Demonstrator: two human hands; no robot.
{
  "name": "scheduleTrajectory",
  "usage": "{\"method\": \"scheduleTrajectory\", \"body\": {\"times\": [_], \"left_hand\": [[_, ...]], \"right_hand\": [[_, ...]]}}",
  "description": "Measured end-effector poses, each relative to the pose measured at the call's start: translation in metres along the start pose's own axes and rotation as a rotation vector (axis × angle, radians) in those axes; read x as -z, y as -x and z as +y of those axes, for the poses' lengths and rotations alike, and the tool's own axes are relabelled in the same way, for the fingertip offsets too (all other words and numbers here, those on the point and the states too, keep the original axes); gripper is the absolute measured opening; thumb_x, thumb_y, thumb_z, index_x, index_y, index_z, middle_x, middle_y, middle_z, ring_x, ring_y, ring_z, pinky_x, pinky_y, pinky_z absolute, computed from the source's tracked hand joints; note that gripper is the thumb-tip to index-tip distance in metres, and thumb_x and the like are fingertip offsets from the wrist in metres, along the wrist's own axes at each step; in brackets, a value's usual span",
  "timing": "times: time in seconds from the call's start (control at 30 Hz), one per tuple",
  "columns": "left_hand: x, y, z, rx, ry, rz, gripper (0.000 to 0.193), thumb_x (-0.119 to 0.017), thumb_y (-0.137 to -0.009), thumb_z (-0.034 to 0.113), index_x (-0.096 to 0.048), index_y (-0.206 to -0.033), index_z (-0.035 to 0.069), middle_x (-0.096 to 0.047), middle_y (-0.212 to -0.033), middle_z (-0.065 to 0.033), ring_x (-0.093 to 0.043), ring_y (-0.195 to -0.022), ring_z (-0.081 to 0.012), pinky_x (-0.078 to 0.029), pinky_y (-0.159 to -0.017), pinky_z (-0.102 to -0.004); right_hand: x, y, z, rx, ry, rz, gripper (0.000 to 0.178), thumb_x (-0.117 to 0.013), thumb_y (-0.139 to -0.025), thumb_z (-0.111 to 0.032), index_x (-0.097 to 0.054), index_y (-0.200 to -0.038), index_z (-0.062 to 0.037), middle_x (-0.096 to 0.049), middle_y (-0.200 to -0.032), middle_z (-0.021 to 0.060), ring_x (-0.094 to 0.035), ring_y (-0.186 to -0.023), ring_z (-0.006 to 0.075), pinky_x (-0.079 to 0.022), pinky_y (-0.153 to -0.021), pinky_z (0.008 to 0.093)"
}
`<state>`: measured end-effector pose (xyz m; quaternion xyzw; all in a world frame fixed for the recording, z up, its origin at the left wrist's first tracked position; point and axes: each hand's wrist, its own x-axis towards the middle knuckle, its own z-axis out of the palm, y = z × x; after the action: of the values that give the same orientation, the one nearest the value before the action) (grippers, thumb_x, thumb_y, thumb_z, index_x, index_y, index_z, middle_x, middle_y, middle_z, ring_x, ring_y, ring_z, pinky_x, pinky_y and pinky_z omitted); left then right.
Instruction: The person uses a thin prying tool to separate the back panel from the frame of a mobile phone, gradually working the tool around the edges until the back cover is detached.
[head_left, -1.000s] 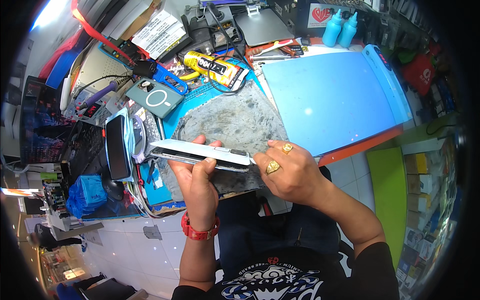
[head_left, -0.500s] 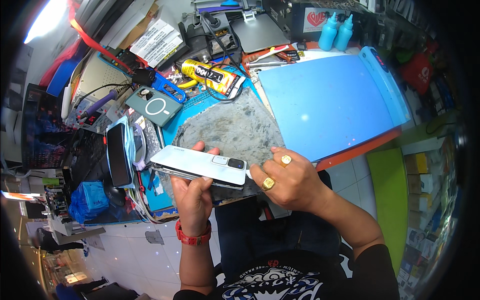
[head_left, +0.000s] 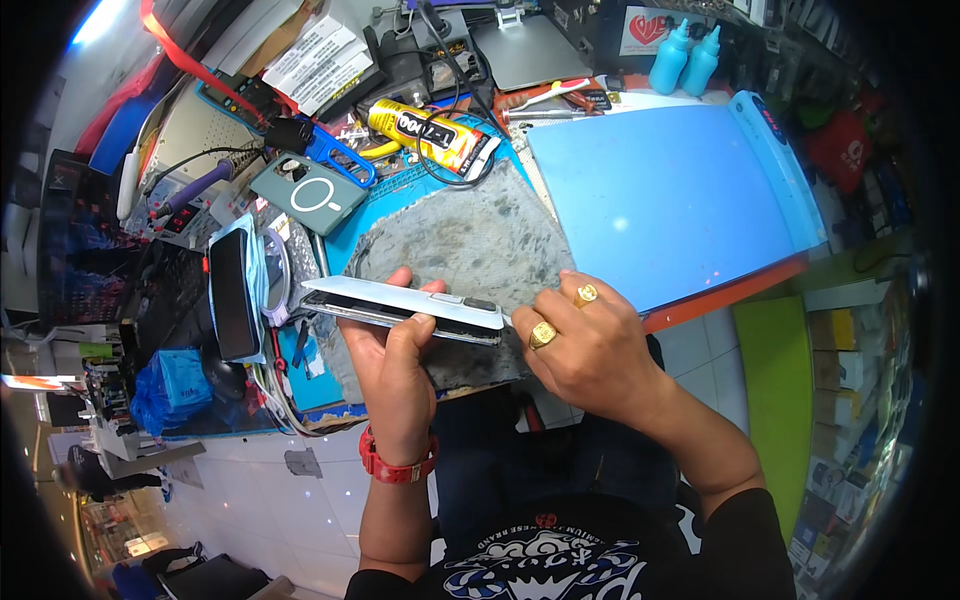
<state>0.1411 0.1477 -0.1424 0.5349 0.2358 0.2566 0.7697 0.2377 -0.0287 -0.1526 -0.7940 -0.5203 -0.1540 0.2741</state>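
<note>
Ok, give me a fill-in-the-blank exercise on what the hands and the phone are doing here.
1. The left hand grips a white ____ with its back cover lifting.
2. The right hand wears two gold ____.
3. The right hand works at the end of the phone where its ____ sit.
4. On the left wrist sits a ____ band.

Missing words: phone; rings; camera lenses; red

Two hands: left hand (head_left: 397,372), right hand (head_left: 585,350). One white phone (head_left: 405,308) held between them. Two gold rings (head_left: 543,334). One red wristband (head_left: 398,465). Two blue bottles (head_left: 668,58). One yellow glue tube (head_left: 425,136). One green phone case (head_left: 309,194).
</note>
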Motion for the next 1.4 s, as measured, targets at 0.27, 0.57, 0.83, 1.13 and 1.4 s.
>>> {"method": "scheduleTrajectory", "body": {"times": [0.27, 0.57, 0.83, 1.13, 1.4], "left_hand": [[0.002, -0.001, -0.001, 0.007, 0.002, -0.002, 0.081, -0.053, -0.089, -0.005, -0.011, -0.157, 0.004, -0.044, -0.144, -0.0274, -0.062, -0.122, -0.0351, -0.051, -0.101, -0.042], [0.002, -0.002, -0.004, -0.037, -0.076, -0.001, 0.059, -0.055, -0.092, 0.003, -0.028, -0.144, -0.001, -0.049, -0.14, -0.0251, -0.063, -0.12, -0.037, -0.059, -0.096, -0.0492], [0.001, -0.001, -0.003, -0.041, -0.085, -0.005, 0.06, -0.055, -0.092, 0.003, -0.027, -0.144, -0.001, -0.048, -0.14, -0.0247, -0.063, -0.121, -0.0367, -0.06, -0.095, -0.0491], [0.001, -0.002, -0.006, -0.059, -0.063, 0.001, 0.062, -0.056, -0.092, 0.006, -0.027, -0.146, 0.0, -0.05, -0.139, -0.0254, -0.063, -0.12, -0.0376, -0.058, -0.097, -0.0497], [0.0, -0.001, -0.007, -0.031, -0.052, 0.008, 0.079, -0.052, -0.091, 0.002, -0.01, -0.157, 0.005, -0.048, -0.14, -0.0236, -0.063, -0.12, -0.0338, -0.049, -0.102, -0.044]], "right_hand": [[-0.002, -0.002, -0.002, 0.042, 0.019, 0.066, 0.011, -0.064, -0.078, -0.009, -0.06, -0.086, -0.0039, -0.048, -0.074, 0.0065, -0.057, -0.07, 0.0237, -0.054, -0.08, 0.0401], [-0.011, -0.004, 0.002, 0.059, 0.024, 0.023, 0.013, -0.063, -0.079, -0.009, -0.065, -0.09, -0.0022, -0.054, -0.078, 0.0083, -0.059, -0.073, 0.0254, -0.053, -0.09, 0.0431], [-0.008, -0.008, 0.005, 0.063, -0.026, -0.043, 0.011, -0.061, -0.081, -0.008, -0.065, -0.089, -0.0016, -0.056, -0.079, 0.0099, -0.062, -0.077, 0.0271, -0.051, -0.099, 0.0454], [-0.01, -0.003, 0.007, 0.043, -0.107, 0.05, 0.015, -0.067, -0.077, -0.002, -0.064, -0.091, -0.003, -0.052, -0.077, 0.0069, -0.062, -0.075, 0.0257, -0.053, -0.1, 0.0482], [-0.008, -0.007, 0.004, 0.056, -0.06, -0.045, 0.01, -0.06, -0.082, -0.009, -0.065, -0.084, -0.0015, -0.06, -0.082, 0.0112, -0.063, -0.079, 0.0277, -0.049, -0.101, 0.0461]]}}
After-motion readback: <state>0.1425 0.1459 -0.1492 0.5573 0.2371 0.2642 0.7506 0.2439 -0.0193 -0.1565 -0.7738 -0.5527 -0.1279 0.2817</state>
